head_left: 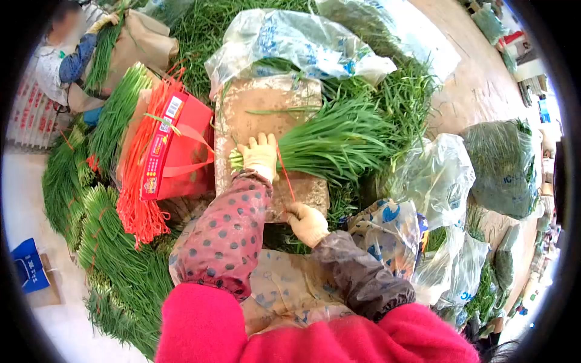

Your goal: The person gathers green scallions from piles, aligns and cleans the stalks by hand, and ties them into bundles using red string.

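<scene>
A bundle of green chives (pixel 339 140) lies across a worn, soil-stained board (pixel 302 187), its leaves fanning to the right. My left hand (pixel 260 156), in a pale glove, holds the bundle down near its cut stems, with the fingers laid over it. A thin red tie (pixel 284 172) runs from the bundle towards me. Its near end is pinched in my right hand (pixel 307 224), also gloved, by the board's front edge.
Left of the board stands a red bag (pixel 187 148) with red ties (pixel 136 199) draped over it. Chive bundles (pixel 121 242) are piled at the left. Clear plastic bags (pixel 439 175) lie at the right, another plastic sheet (pixel 290 42) behind. A co-worker (pixel 60 66) holds chives at the upper left.
</scene>
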Demonstrator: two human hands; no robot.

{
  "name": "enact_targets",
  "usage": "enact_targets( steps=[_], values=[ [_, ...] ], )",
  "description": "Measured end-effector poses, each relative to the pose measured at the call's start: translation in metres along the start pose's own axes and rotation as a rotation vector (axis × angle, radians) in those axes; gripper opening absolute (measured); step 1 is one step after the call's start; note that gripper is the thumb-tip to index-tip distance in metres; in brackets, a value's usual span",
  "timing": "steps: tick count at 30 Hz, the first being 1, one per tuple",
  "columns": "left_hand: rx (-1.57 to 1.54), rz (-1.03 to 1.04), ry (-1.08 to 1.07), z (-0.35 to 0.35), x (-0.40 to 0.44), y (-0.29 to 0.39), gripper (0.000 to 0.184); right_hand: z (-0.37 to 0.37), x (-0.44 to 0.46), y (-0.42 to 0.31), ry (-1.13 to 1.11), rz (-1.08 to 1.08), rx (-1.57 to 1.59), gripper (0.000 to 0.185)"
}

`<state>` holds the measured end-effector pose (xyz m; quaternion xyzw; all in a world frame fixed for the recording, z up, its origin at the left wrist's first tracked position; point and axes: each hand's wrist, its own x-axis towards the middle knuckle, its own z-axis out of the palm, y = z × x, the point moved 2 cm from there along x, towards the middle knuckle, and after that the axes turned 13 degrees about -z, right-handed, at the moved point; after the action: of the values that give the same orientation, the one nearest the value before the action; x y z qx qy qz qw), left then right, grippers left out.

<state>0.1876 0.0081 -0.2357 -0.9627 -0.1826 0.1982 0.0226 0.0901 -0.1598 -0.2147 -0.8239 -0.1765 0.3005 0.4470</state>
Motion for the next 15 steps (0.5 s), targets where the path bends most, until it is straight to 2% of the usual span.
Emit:
enact_targets(
  steps=[1,2,3,5,7,8,9,11,12,13,15],
  values=[
    [-0.009,0.06,-0.003,-0.006,-0.007,-0.003,0.114,0.001,-0.003,0.001,-0.032,-0.003,0.153,0.032],
    [0.001,0.069,-0.135,-0.015,-0.009,-0.006,0.124,-0.001,-0.011,0.003,-0.068,-0.054,0.174,0.034],
    [-0.014,0.112,-0.095,-0.013,-0.01,-0.01,0.121,-0.004,-0.022,0.005,-0.104,-0.1,0.194,0.035],
    [0.059,0.094,-0.137,-0.015,-0.011,-0.008,0.118,-0.045,-0.042,-0.043,-0.292,-0.05,-0.033,0.038],
    [0.096,0.041,-0.058,-0.006,-0.022,-0.004,0.113,-0.062,-0.052,-0.018,-0.003,-0.163,-0.048,0.038],
    [0.087,0.019,-0.004,0.002,-0.03,-0.004,0.113,-0.082,-0.055,-0.016,0.232,-0.193,-0.004,0.031],
    [0.081,0.0,0.048,0.007,-0.039,-0.004,0.114,-0.104,-0.052,-0.008,0.38,-0.263,0.089,0.025],
    [0.069,-0.035,0.068,0.01,-0.05,-0.005,0.118,-0.145,-0.045,-0.001,0.651,-0.29,0.043,0.022],
    [0.07,-0.04,0.038,0.008,-0.053,-0.003,0.122,-0.164,-0.039,0.008,0.665,-0.172,0.068,0.021],
    [0.069,-0.05,0.008,0.006,-0.056,-0.003,0.126,-0.176,-0.032,0.021,0.686,-0.211,-0.149,0.023],
    [0.069,-0.041,-0.002,0.007,-0.057,-0.005,0.127,-0.196,-0.021,0.013,0.567,-0.257,-0.351,0.032]
  ],
)
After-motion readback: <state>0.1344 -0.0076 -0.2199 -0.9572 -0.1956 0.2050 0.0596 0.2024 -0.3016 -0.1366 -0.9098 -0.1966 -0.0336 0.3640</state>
